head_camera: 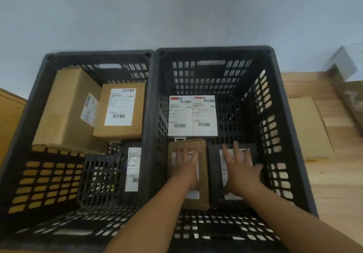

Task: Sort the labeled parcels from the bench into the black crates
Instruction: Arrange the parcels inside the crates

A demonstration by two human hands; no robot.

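Your left hand (186,164) lies flat, fingers spread, on the brown box (203,193). Your right hand (240,166) lies the same way on the black parcel (215,174). Neither grips anything, and both parcels sit in the right crate (214,49). Press unevenly and the box may ride onto the white parcels (193,115) just past your fingertips. Right of your right hand, a flat parcel (308,129) lies on the wooden bench (334,184); ahead is a plain wall (176,13).

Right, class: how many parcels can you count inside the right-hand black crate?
4. The left white parcel and right white parcel lie side by side at the far end; the brown parcel is under the left hand, the black parcel under the right hand. Others may be hidden.
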